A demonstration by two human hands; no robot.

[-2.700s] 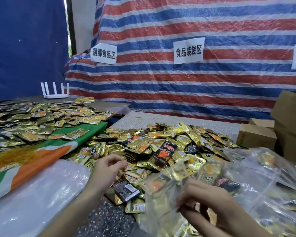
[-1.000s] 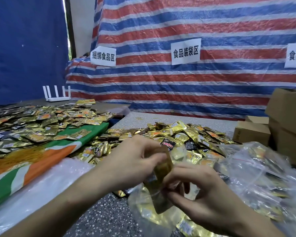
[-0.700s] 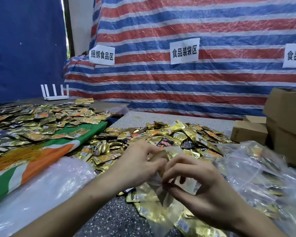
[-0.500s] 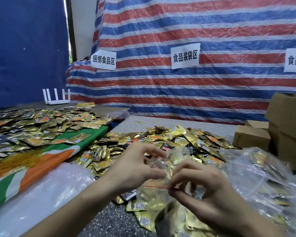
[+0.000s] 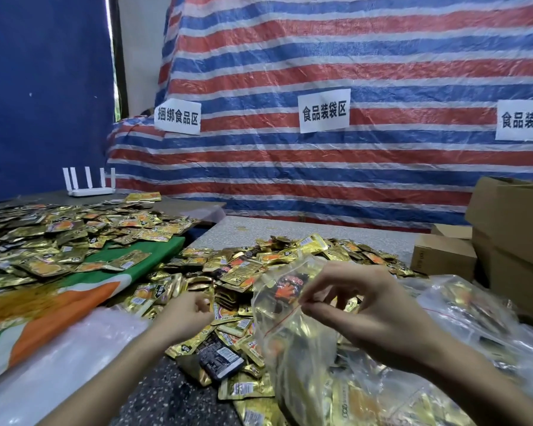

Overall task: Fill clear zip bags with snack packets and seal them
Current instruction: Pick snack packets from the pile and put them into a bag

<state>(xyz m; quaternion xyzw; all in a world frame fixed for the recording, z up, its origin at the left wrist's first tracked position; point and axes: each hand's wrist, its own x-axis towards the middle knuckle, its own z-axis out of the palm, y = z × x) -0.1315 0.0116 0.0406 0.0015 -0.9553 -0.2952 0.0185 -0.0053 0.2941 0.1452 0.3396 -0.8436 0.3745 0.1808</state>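
The left white paper sign [image 5: 177,116] on the red, white and blue striped tarp [image 5: 382,72] says 捆绑食品区, and the middle sign [image 5: 324,110] says 食品装袋区. The right sign [image 5: 523,119] reads 食品装箱 before the frame edge cuts it off. Print on the gold foil snack packets [image 5: 237,272] is too blurry to read.

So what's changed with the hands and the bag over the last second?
The left hand has let go of the clear zip bag and moved left and down onto the pile of snack packets. Whether it holds a packet yet is unclear. The right hand still pinches the bag's mouth by the red zip line. The pile and the cardboard boxes have stayed put.
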